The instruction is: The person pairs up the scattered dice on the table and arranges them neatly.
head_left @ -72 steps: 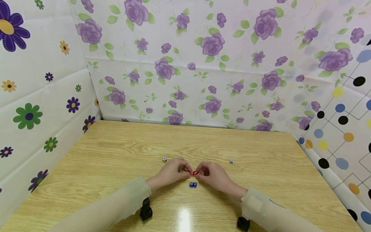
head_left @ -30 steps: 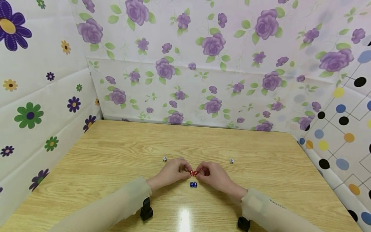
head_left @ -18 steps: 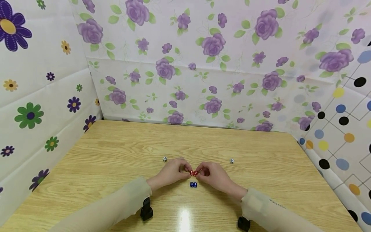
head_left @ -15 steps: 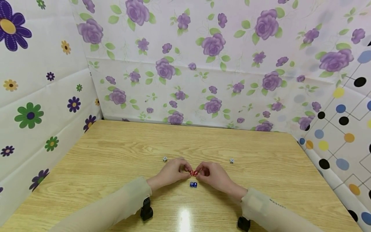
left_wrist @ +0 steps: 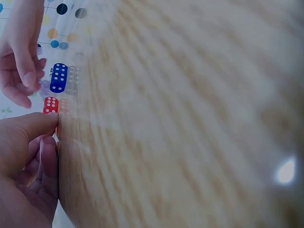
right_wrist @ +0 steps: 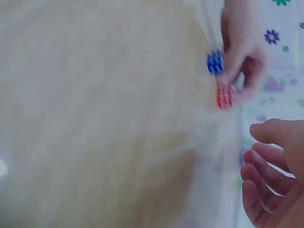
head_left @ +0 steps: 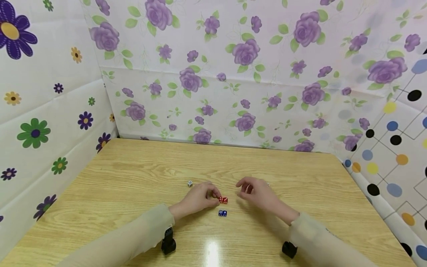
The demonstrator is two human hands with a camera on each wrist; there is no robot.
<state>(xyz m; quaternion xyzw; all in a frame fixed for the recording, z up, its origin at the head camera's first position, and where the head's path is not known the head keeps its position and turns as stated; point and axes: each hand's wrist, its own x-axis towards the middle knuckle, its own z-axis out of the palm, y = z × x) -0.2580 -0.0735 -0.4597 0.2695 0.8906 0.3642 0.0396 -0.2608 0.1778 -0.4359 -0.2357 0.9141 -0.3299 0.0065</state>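
Two red dice [head_left: 223,200] stand side by side on the wooden table. My left hand [head_left: 197,198] pinches the left red die between thumb and fingers; in the left wrist view its thumb covers part of the red die [left_wrist: 51,104]. My right hand [head_left: 261,193] is raised to the right of the red pair, thumb and fingers apart, holding nothing; the right wrist view shows its loosely bent fingers [right_wrist: 266,178]. Nearer to me, two blue dice [head_left: 222,213] sit side by side, touched by neither hand.
A white die [head_left: 189,183] lies behind my left hand. Another white die [head_left: 268,184] is mostly hidden behind my right hand. Floral cloth [head_left: 207,74] walls off the back of the table [head_left: 150,159], with patterned cloth at both sides.
My right hand has let go of the right red die and moved right and up, now partly covering the right white die. My left hand and the dice look unmoved.
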